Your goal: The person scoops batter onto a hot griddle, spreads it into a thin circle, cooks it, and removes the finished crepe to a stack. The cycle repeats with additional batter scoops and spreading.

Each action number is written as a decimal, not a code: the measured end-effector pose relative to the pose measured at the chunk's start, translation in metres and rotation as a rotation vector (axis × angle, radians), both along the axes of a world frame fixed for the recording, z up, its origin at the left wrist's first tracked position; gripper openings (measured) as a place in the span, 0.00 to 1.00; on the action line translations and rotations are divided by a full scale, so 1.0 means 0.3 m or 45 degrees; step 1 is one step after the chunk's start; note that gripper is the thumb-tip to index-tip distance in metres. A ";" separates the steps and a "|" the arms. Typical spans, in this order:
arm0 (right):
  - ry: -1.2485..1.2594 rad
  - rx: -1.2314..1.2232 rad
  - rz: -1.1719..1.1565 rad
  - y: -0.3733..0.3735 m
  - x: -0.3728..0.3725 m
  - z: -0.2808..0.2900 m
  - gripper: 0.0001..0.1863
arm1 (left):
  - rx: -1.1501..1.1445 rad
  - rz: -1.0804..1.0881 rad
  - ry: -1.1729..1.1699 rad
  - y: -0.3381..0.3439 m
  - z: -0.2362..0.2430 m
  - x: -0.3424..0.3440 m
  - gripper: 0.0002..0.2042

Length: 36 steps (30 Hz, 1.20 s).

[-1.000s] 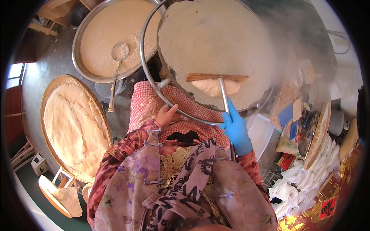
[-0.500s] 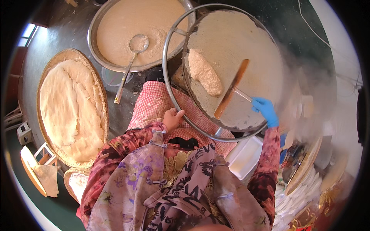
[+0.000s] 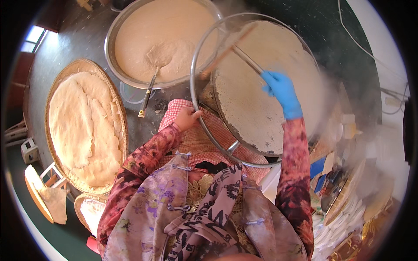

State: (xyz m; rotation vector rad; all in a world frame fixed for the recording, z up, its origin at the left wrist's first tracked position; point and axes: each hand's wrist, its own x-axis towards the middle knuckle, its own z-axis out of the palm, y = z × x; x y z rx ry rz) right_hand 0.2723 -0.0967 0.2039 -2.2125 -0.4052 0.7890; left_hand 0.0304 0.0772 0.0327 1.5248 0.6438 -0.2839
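My right hand (image 3: 282,93), in a blue glove, is closed around the handle of a wooden batter spreader (image 3: 249,59). Its long blade is blurred and lies over the far left edge of the round griddle (image 3: 235,128). A thin, pale batter layer (image 3: 265,113) covers much of the griddle, and steam rises on its right side. With bare fingers, my left hand (image 3: 186,118) grips the near left side of the metal ring (image 3: 195,93) around the griddle. A large metal basin (image 3: 110,48) of batter stands at the far left, with a ladle (image 3: 150,90) sunk bowl-first in it.
Large folded flatbreads (image 3: 82,126) lie on an oval woven tray (image 3: 123,143) at the left. Beside the basin is a clear plastic container (image 3: 127,92). A small stool (image 3: 29,151) stands farther left. White folded items (image 3: 335,237) are piled at the lower right.
My right hand has swept the spreader up and left across the griddle. The batter lump has been spread into a thin layer. The ladle's bowl has sunk into the batter.
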 end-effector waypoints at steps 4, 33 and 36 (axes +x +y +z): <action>-0.018 0.149 -0.457 -0.282 -0.210 0.007 0.19 | -0.041 -0.290 0.175 -0.045 0.155 -0.023 0.20; -0.782 0.500 -1.626 -1.213 -0.529 -0.225 0.23 | -0.311 -0.096 -0.338 -0.511 0.420 0.154 0.11; -1.018 -0.235 -1.535 -1.576 -0.459 -0.287 0.30 | -0.260 -0.059 -0.408 -0.373 0.458 0.135 0.11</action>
